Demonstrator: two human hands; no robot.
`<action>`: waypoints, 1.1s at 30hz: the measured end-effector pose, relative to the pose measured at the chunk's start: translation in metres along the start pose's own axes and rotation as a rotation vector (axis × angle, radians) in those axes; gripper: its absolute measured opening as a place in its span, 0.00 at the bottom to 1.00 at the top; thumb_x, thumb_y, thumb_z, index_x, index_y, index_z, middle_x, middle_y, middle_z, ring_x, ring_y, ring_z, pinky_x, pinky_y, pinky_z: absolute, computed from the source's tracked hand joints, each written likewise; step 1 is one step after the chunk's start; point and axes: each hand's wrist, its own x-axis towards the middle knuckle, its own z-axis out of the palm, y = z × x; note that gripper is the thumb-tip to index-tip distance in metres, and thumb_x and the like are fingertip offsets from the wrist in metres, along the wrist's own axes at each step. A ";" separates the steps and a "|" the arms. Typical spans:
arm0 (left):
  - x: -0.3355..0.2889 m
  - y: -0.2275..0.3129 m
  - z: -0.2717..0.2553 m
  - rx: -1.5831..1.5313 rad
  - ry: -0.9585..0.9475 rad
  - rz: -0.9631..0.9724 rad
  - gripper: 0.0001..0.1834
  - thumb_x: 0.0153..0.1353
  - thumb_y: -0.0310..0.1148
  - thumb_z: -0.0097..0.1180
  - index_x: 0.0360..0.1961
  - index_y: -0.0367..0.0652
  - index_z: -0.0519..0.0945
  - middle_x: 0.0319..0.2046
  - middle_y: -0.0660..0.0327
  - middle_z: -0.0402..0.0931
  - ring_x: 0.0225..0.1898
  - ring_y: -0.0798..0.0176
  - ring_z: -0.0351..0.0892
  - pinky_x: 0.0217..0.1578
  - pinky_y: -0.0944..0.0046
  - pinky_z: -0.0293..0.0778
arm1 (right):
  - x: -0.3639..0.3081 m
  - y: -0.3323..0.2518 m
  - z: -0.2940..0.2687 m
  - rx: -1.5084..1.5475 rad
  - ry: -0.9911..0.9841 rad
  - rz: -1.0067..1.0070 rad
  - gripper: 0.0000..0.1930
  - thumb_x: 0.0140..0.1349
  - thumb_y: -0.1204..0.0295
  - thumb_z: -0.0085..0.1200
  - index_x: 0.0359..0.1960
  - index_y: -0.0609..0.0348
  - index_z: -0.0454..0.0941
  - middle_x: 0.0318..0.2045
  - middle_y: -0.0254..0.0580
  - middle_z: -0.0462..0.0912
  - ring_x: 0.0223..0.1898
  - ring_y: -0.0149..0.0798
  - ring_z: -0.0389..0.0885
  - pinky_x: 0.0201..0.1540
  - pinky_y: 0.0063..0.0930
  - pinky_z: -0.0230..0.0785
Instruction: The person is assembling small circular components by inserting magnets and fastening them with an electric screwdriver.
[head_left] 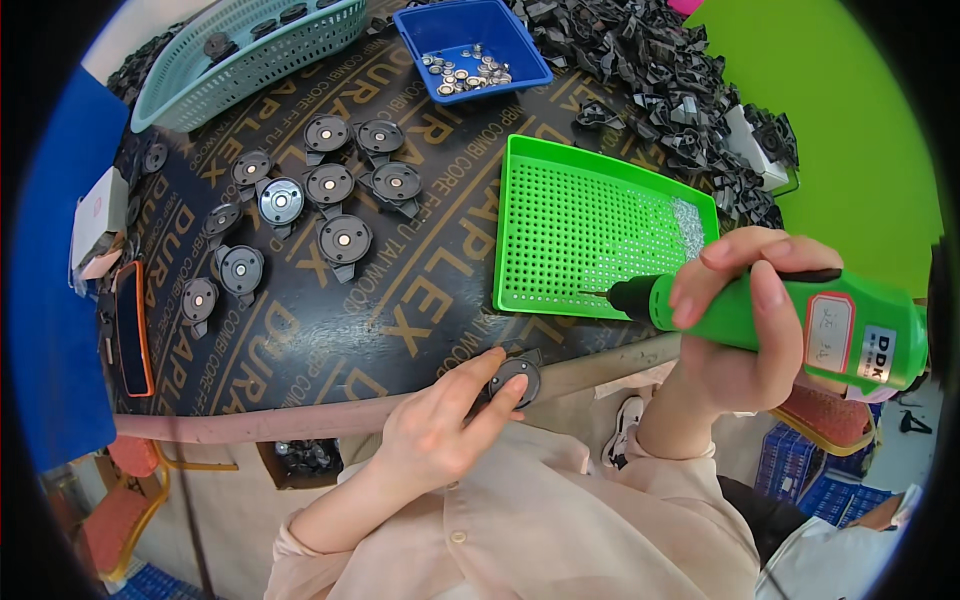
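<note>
My left hand (440,425) is at the table's near edge, its fingers closed on a round black plastic part (515,380) with a tab on its rim. My right hand (735,365) is wrapped round a green electric screwdriver (880,300) with a black nose. The screwdriver lies nearly level and points left, its thin bit over the near side of a green perforated tray (508,225). Small silvery screws (688,228) are heaped at the tray's right end. Several similar round black parts (344,240) with metal centres lie on the table, left of the tray.
A blue bin (425,55) holds small metal pieces at the back. Left of it stands a pale teal basket (190,95) with round black parts. Black plastic parts (660,85) pile up at the back right. An orange-edged phone (133,330) lies at the left edge.
</note>
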 end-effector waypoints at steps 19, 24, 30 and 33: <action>0.000 0.000 -0.002 0.006 -0.006 -0.007 0.19 0.52 0.34 0.65 0.45 0.40 0.81 0.44 0.49 0.77 0.38 0.58 0.83 0.31 0.68 0.80 | 0.001 -0.007 0.005 -0.117 0.044 0.000 0.09 0.59 0.78 0.42 0.40 0.69 0.67 0.30 0.64 0.77 0.13 0.39 0.71 0.17 0.31 0.69; 0.004 0.004 -0.001 -0.049 0.026 -0.066 0.25 0.37 0.28 0.73 0.42 0.42 0.83 0.43 0.48 0.79 0.33 0.56 0.82 0.27 0.67 0.80 | -0.012 -0.048 0.005 0.174 -0.126 -0.030 0.10 0.61 0.76 0.42 0.43 0.65 0.63 0.34 0.55 0.76 0.13 0.37 0.73 0.15 0.31 0.69; 0.005 0.003 -0.002 -0.078 0.022 -0.078 0.24 0.38 0.28 0.72 0.42 0.41 0.83 0.44 0.47 0.79 0.34 0.56 0.82 0.28 0.65 0.80 | -0.032 -0.053 0.018 0.189 -0.328 0.160 0.12 0.60 0.78 0.50 0.40 0.59 0.59 0.35 0.51 0.77 0.16 0.42 0.79 0.17 0.35 0.74; 0.005 0.004 -0.003 -0.084 0.020 -0.071 0.24 0.38 0.28 0.72 0.42 0.40 0.83 0.44 0.47 0.78 0.34 0.55 0.82 0.28 0.65 0.80 | -0.038 -0.055 0.016 0.068 -0.334 0.199 0.12 0.60 0.77 0.50 0.41 0.58 0.59 0.34 0.51 0.78 0.16 0.43 0.78 0.17 0.34 0.74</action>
